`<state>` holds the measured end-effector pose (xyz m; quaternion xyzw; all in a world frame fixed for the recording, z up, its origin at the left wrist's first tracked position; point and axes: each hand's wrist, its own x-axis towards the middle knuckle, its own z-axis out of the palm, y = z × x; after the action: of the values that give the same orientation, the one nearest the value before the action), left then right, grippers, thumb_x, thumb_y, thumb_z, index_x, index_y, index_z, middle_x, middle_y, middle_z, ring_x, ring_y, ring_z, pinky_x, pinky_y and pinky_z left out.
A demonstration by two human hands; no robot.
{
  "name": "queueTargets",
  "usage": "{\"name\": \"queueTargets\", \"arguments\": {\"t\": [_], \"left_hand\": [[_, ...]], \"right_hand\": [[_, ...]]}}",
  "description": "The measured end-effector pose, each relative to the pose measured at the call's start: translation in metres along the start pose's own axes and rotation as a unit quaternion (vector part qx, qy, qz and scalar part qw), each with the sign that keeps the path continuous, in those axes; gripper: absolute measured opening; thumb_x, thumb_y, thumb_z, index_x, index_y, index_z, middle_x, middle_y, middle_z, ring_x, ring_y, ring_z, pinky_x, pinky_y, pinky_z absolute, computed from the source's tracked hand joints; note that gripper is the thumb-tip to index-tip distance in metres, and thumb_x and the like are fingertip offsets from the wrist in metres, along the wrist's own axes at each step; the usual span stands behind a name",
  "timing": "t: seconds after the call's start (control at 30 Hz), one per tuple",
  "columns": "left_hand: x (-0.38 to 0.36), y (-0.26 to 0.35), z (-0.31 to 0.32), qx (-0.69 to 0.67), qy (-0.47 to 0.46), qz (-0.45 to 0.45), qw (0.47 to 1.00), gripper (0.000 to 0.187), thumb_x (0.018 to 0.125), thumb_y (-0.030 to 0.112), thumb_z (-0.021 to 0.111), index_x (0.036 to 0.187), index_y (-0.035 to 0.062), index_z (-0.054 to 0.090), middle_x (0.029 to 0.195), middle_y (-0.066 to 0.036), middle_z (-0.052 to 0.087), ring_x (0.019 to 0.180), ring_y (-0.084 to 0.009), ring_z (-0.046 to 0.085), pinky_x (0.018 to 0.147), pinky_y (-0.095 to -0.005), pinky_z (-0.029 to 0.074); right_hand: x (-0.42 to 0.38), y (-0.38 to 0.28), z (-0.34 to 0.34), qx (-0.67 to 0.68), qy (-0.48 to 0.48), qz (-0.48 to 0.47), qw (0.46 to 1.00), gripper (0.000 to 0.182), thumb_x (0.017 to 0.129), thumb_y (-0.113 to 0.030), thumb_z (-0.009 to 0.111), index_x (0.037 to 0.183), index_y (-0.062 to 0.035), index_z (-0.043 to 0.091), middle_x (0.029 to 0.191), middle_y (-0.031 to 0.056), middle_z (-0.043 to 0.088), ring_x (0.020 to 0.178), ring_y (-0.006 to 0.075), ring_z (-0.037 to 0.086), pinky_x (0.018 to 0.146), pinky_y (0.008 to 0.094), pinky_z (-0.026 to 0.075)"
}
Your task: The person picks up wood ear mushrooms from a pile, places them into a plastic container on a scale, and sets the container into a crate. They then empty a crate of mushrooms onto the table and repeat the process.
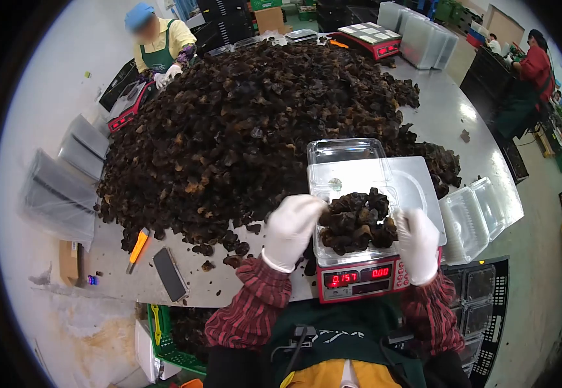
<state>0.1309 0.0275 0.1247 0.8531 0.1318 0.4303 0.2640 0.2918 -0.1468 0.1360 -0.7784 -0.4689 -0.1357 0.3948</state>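
Note:
A clear plastic box (352, 254) holding a small heap of wood ear mushrooms (357, 220) sits on a red digital scale (358, 291) reading 0.157. My left hand (292, 234), in a white glove, is at the box's left side, fingers drawn together beside the mushrooms. At the right side is my right hand (418, 246), also gloved, its fingers curled in near the box edge. Whatever either hand pinches is hidden. Behind the box, a clear lid-like tray (345, 150) lies at the scale's far edge. A large pile of wood ear mushrooms (248, 123) spreads beyond.
An orange cutter knife (138, 249) and a phone (169, 274) lie at left. Stacked clear boxes (465, 223) stand right, with crates (481, 310) below. A green basket (164, 349) sits under the table edge. Co-workers (161, 45) stand across the table and far right.

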Motion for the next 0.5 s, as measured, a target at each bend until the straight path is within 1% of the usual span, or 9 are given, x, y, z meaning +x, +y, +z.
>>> {"name": "queueTargets", "arguments": {"t": [0.07,0.13,0.2,0.23,0.27,0.33,0.37,0.43,0.5], "left_hand": [[0.000,0.002,0.005,0.057,-0.135,0.063,0.987,0.017,0.077,0.002,0.067,0.093,0.0054,0.068,0.098,-0.006,0.066,0.090,-0.0249,0.062,0.078,-0.0331,0.050],[-0.001,0.007,0.000,0.015,-0.075,0.015,0.997,0.019,0.076,0.001,0.066,0.095,0.0057,0.068,0.101,-0.006,0.066,0.091,-0.0247,0.062,0.080,-0.0332,0.050],[-0.008,0.000,-0.016,-0.080,-0.037,-0.082,0.993,0.022,0.078,0.000,0.068,0.099,0.0034,0.068,0.104,-0.010,0.065,0.097,-0.0208,0.062,0.081,-0.0293,0.049],[-0.010,-0.005,-0.021,-0.075,-0.038,-0.088,0.993,0.022,0.078,0.000,0.068,0.099,0.0025,0.068,0.104,-0.010,0.065,0.097,-0.0206,0.062,0.081,-0.0290,0.049],[-0.011,-0.008,-0.024,-0.071,-0.038,-0.092,0.992,0.022,0.078,0.000,0.069,0.100,0.0017,0.067,0.105,-0.011,0.064,0.097,-0.0204,0.062,0.081,-0.0286,0.049],[-0.011,-0.004,-0.028,-0.069,-0.054,-0.118,0.989,0.026,0.075,0.000,0.070,0.101,0.0020,0.067,0.105,-0.011,0.064,0.097,-0.0210,0.062,0.082,-0.0293,0.049],[-0.010,-0.003,-0.027,-0.042,-0.053,-0.089,0.994,0.027,0.074,0.001,0.071,0.101,0.0026,0.067,0.104,-0.010,0.064,0.097,-0.0216,0.061,0.082,-0.0298,0.049],[-0.009,0.002,-0.026,0.004,-0.056,-0.045,0.997,0.028,0.072,0.001,0.071,0.100,0.0046,0.067,0.101,-0.009,0.064,0.095,-0.0236,0.061,0.080,-0.0312,0.049],[-0.009,0.006,-0.023,0.001,-0.059,-0.048,0.997,0.027,0.073,0.001,0.070,0.099,0.0046,0.067,0.100,-0.009,0.064,0.094,-0.0239,0.061,0.080,-0.0315,0.049]], "right_hand": [[-0.001,0.008,0.010,-0.041,-0.029,-0.050,0.997,0.006,0.087,-0.008,0.061,0.085,-0.0041,0.057,0.073,0.0147,0.058,0.064,0.0335,0.058,0.057,0.0381,0.046],[-0.002,0.010,0.004,-0.009,0.019,-0.039,0.999,0.007,0.088,-0.009,0.061,0.088,-0.0032,0.058,0.073,0.0136,0.058,0.060,0.0299,0.057,0.056,0.0350,0.047],[-0.011,0.026,-0.009,0.021,0.046,0.121,0.991,0.013,0.090,-0.014,0.061,0.089,-0.0005,0.060,0.069,0.0064,0.055,0.052,0.0135,0.052,0.052,0.0279,0.042],[-0.007,0.019,-0.019,0.077,0.040,0.165,0.982,0.017,0.091,-0.016,0.062,0.089,0.0003,0.062,0.069,0.0015,0.052,0.050,0.0040,0.044,0.048,0.0225,0.037],[-0.006,0.020,-0.026,0.093,0.029,0.202,0.975,0.018,0.090,-0.016,0.063,0.086,0.0017,0.062,0.067,0.0017,0.052,0.049,0.0055,0.044,0.048,0.0224,0.037],[-0.010,0.027,-0.031,0.028,0.057,0.114,0.992,0.018,0.088,-0.015,0.065,0.085,0.0028,0.063,0.063,-0.0003,0.050,0.048,0.0047,0.044,0.047,0.0212,0.035],[-0.012,0.027,-0.034,0.025,0.055,0.117,0.991,0.018,0.088,-0.015,0.065,0.085,0.0028,0.063,0.063,-0.0003,0.050,0.048,0.0047,0.044,0.047,0.0212,0.035],[-0.018,0.023,-0.041,0.136,-0.013,0.272,0.953,0.017,0.087,-0.014,0.066,0.086,0.0028,0.063,0.060,-0.0012,0.051,0.048,0.0043,0.045,0.046,0.0205,0.035],[-0.023,0.021,-0.044,0.134,-0.036,0.275,0.951,0.016,0.087,-0.013,0.066,0.087,0.0025,0.064,0.061,-0.0009,0.052,0.048,0.0041,0.046,0.045,0.0203,0.035]]}}
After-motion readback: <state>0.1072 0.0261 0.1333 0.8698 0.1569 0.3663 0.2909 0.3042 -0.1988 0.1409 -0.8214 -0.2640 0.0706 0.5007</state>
